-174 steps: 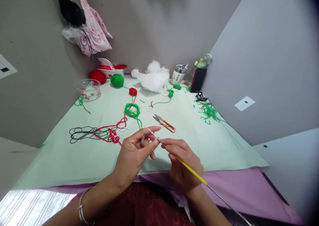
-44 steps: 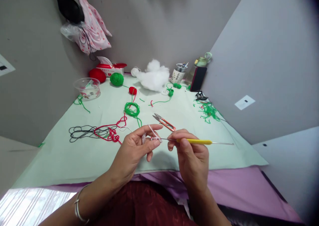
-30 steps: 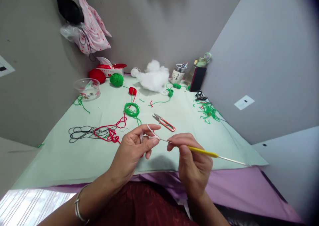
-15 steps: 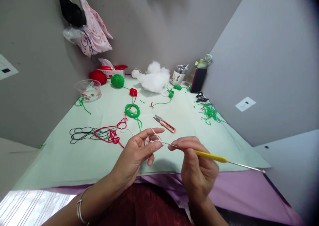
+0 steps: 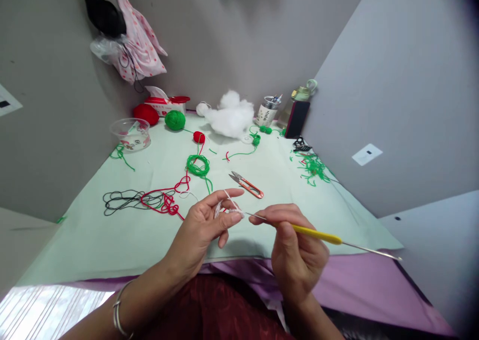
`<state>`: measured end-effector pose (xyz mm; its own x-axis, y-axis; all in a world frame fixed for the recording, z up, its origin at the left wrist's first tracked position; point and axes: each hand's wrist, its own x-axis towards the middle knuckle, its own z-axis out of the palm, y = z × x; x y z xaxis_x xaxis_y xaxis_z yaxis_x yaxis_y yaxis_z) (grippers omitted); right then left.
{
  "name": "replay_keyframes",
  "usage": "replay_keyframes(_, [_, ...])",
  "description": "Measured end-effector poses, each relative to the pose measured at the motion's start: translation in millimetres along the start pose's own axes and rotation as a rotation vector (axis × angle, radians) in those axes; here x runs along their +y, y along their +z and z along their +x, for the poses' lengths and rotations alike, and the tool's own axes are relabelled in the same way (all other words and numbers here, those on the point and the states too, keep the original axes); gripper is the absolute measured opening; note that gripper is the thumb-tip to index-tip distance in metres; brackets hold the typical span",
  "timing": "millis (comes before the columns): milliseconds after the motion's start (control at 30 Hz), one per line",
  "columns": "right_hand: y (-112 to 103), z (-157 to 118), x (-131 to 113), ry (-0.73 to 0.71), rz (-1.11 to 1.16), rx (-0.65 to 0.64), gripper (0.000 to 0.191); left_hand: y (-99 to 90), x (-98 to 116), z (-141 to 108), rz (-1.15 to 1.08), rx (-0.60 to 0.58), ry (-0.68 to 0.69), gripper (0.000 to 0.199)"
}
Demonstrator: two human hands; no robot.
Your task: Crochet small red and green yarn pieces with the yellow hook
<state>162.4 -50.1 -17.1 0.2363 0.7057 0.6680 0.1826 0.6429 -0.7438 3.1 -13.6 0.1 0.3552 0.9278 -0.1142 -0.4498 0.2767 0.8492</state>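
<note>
Between thumb and fingers, my left hand (image 5: 204,225) pinches a small piece of white crochet work (image 5: 236,212). A white strand runs up over its raised index finger and loops round the other fingers. My right hand (image 5: 295,250) grips a crochet hook (image 5: 318,234) by its yellow handle. The hook's thin metal tip points left and meets the edge of the white work; whether it sits inside a stitch is too small to tell. Its other metal end sticks out to the right. Just beyond the hands lie orange-handled thread snips (image 5: 247,184), blades pointing away to the left.
Tangled red yarn (image 5: 170,205), black cord (image 5: 119,202) and a green yarn coil (image 5: 198,165) lie left of centre. White stuffing (image 5: 230,118) sits at the back, near a pen holder (image 5: 267,111) and a phone (image 5: 297,119). Green scraps (image 5: 314,168) lie right; a clear tub (image 5: 130,135) stands left.
The view has shifted slightly. Both hands keep nearly the same pose, with the hook tip still at the edge of the white work.
</note>
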Motion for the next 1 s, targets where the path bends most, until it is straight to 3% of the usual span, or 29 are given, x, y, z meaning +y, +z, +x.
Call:
replay_keyframes(500, [-2,0,-3,-0.012,-0.053,-0.045,0.027,-3.7,-3,0,0.04,0.005,0.02,0.036])
replay_keyframes(700, [-6,-1,-4,-0.054,-0.138,-0.125,0.028,-4.7,-3,0,0.104,-0.001,0.075,0.037])
replay_keyframes(1000, [-9,-9,1,-0.242,-0.334,-0.167,0.038,-1.9,-2,-2,0.043,0.028,0.046,0.066])
